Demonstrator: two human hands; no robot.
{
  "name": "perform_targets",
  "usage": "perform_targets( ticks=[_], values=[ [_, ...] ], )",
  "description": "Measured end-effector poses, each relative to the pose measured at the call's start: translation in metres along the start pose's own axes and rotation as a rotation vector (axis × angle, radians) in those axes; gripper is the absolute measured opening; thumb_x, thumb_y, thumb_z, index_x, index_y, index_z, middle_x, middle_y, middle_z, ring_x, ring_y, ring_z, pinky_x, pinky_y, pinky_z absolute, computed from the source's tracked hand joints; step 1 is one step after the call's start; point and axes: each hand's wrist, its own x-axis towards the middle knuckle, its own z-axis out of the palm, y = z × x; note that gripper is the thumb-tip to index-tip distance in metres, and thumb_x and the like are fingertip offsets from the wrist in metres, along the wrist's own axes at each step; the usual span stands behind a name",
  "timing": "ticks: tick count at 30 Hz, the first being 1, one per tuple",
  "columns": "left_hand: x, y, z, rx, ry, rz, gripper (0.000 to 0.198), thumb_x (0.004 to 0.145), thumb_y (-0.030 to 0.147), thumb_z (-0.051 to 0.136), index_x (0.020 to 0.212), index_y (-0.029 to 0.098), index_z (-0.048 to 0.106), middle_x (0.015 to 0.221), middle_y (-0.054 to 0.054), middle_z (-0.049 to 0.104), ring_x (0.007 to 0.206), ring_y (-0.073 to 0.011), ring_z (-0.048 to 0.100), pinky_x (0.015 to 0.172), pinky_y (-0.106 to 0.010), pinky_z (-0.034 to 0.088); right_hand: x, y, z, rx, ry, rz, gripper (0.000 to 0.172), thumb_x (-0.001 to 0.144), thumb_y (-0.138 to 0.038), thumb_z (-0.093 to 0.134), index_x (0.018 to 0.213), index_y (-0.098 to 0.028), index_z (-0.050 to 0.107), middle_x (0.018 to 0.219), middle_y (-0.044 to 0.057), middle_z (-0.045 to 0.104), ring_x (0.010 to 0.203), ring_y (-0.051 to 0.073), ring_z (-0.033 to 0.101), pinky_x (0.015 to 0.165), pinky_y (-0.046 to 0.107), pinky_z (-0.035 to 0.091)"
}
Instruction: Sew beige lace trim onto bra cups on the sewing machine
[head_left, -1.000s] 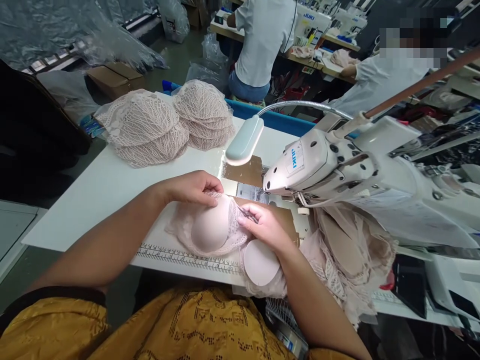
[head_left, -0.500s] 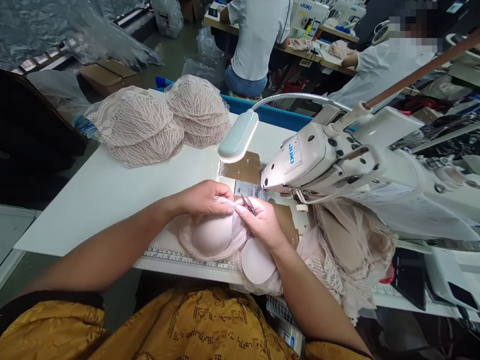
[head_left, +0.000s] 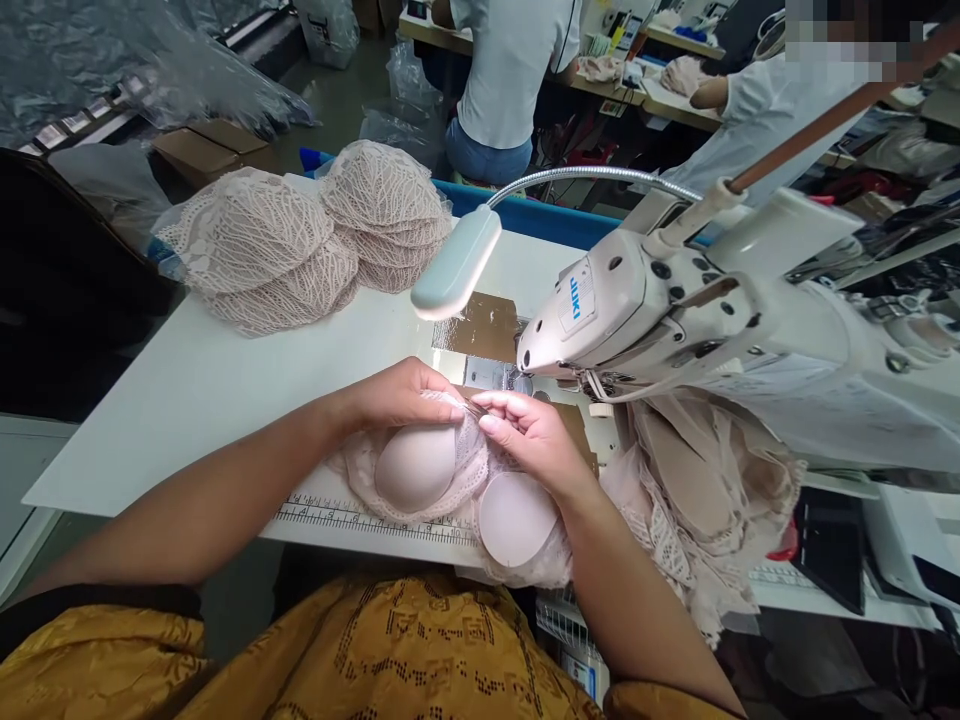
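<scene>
A pale pink padded bra cup [head_left: 416, 467] edged with lace lies inside-up on the white table [head_left: 195, 390], just before the sewing machine [head_left: 675, 320]. My left hand [head_left: 401, 392] pinches the lace at the cup's top edge. My right hand [head_left: 529, 432] is closed on small thread snips, whose metal tips [head_left: 471, 407] meet the lace beside my left fingers. A second padded cup [head_left: 516, 518] lies under my right wrist at the table's near edge.
Two stacks of lace cups [head_left: 300, 235] sit at the table's far left. A gooseneck lamp [head_left: 454, 265] hangs over the needle area. More pink lace pieces [head_left: 697, 490] pile up right of the machine. Other people sit at machines behind [head_left: 510, 70].
My hands have drawn closer together at the cup's top edge. The snips, held up and clear half a second ago, now point down into the lace by my left fingers.
</scene>
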Motion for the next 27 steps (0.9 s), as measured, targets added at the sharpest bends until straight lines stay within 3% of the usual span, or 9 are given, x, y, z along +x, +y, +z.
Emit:
perform_targets(
  ticks=[3,6,11,19,22,24,27],
  values=[
    [0.002,-0.002,0.002,0.017,-0.004,0.017,0.033,0.078,0.04,0.073,0.095,0.013,0.076,0.085,-0.006,0.071,0.079,-0.0192,0.064,0.071,-0.028,0.049,0.0,0.0,0.004,0.005,-0.012,0.016,0.028,0.084,-0.038,0.066,0.105,-0.02,0.07,0.085,0.004,0.069,0.078,0.018,0.063,0.077,0.034,0.053],
    [0.002,0.0,0.004,0.003,-0.023,0.022,0.031,0.078,0.039,0.073,0.091,0.011,0.076,0.079,-0.005,0.069,0.074,-0.0166,0.061,0.066,-0.026,0.046,0.0,-0.002,0.008,0.023,-0.011,0.013,0.026,0.084,-0.039,0.066,0.104,-0.021,0.07,0.089,0.004,0.07,0.082,0.019,0.064,0.073,0.033,0.054],
    [-0.001,0.006,0.007,-0.007,-0.022,-0.015,0.03,0.077,0.038,0.073,0.085,0.01,0.075,0.069,-0.003,0.064,0.065,-0.0137,0.056,0.058,-0.023,0.042,0.0,-0.005,0.011,0.007,0.042,-0.038,0.017,0.084,-0.034,0.066,0.094,-0.021,0.071,0.091,0.004,0.071,0.084,0.019,0.065,0.079,0.034,0.054],
    [0.002,0.0,0.007,0.075,0.005,0.026,0.033,0.073,0.042,0.075,0.078,0.009,0.072,0.067,-0.002,0.061,0.063,-0.0128,0.053,0.056,-0.022,0.038,0.001,0.001,0.011,0.024,0.0,0.002,0.022,0.084,-0.04,0.066,0.095,-0.021,0.067,0.076,0.001,0.064,0.07,0.016,0.059,0.068,0.031,0.051],
    [0.005,-0.003,0.008,0.084,0.008,0.022,0.032,0.073,0.042,0.075,0.08,0.01,0.073,0.07,-0.002,0.063,0.065,-0.0136,0.056,0.059,-0.023,0.041,0.003,0.002,0.012,0.026,0.064,-0.032,0.019,0.085,-0.038,0.064,0.088,-0.02,0.066,0.079,0.001,0.064,0.072,0.015,0.058,0.069,0.029,0.049],
    [0.007,-0.004,0.01,0.088,0.014,0.026,0.033,0.074,0.043,0.075,0.083,0.011,0.074,0.076,-0.004,0.067,0.071,-0.0154,0.059,0.063,-0.024,0.044,0.004,0.004,0.014,0.123,0.082,0.0,0.022,0.084,-0.041,0.065,0.092,-0.02,0.063,0.081,0.001,0.063,0.072,0.014,0.058,0.068,0.028,0.049],
    [0.008,-0.004,0.009,0.094,-0.011,0.06,0.034,0.076,0.044,0.073,0.087,0.012,0.074,0.084,-0.005,0.07,0.078,-0.0169,0.061,0.069,-0.025,0.046,0.005,0.004,0.015,0.249,0.006,0.117,0.04,0.075,-0.046,0.073,0.103,-0.021,0.059,0.082,0.0,0.062,0.07,0.014,0.058,0.063,0.027,0.049]
  ],
)
